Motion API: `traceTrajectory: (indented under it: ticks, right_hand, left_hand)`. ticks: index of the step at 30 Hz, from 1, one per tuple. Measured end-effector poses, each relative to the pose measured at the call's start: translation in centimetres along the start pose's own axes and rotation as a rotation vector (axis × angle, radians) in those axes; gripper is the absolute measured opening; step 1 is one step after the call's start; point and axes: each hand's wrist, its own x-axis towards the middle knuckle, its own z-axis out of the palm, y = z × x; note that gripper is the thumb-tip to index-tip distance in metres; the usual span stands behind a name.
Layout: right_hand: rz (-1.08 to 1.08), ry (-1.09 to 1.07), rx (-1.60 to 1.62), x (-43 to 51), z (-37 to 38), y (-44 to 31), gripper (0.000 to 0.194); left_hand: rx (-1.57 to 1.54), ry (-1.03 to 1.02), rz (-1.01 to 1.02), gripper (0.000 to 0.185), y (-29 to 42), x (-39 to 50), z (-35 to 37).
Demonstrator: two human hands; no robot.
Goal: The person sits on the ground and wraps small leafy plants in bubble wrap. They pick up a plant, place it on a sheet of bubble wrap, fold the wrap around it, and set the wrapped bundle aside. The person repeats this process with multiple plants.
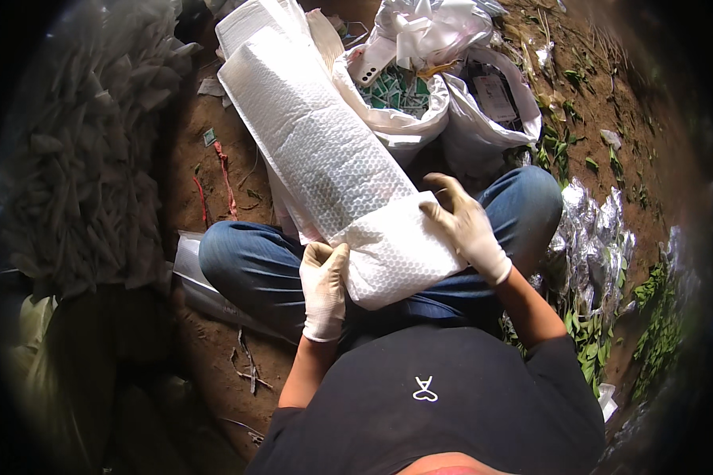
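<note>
A long strip of white bubble wrap (338, 142) slants across my lap, its near end folded over into a flap (398, 255). My left hand (324, 282), in a cream-coated knit glove, pinches the flap's left edge between thumb and fingers. At the flap's upper right corner is my right hand (466, 228), gloved alike. Its thumb touches the corner, while the slightly blurred fingers are spread apart from it. More white sheets (255, 21) lie beneath the strip at its far end. Dim shapes show through the wrap, too unclear to name.
Ahead stand an open white sack (392, 127) of small green-and-white packets, with a white phone (369, 62) on it, and a second sack (481, 133). A big pile of whitish bags (83, 154) rises at left. Leafy cuttings in silver plastic (591, 249) lie right, on bare soil (214, 356).
</note>
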Motion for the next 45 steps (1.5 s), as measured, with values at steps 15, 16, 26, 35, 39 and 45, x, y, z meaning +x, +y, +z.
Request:
traceTrajectory:
  ticks: [15,16,26,35,39,45]
  right_hand:
    - [-0.074,-0.204,-0.141,-0.6,-3.4,-1.0,0.036]
    - [-0.333,0.005,-0.334,2.1,-6.8,-0.8,0.037]
    - [0.481,0.31,-0.435,26.9,-16.1,28.7,0.082]
    - [0.018,0.796,-0.401,24.3,-14.7,24.4,0.025]
    - [-0.101,0.717,0.597,19.9,-15.2,16.5,0.027]
    - [-0.03,0.977,0.858,18.1,-17.3,12.3,0.018]
  left_hand:
    - [1.371,-1.03,0.916,0.041,4.9,2.1,5.2]
    - [1.346,-1.045,0.909,0.039,5.1,2.6,5.7]
    - [0.986,-1.468,0.887,0.025,5.1,6.5,16.3]
    - [0.739,-1.108,0.773,0.032,5.1,17.3,25.6]
    - [0.798,-0.758,0.74,0.074,2.4,21.9,33.7]
    - [0.714,-0.935,1.221,0.071,-1.7,22.7,38.3]
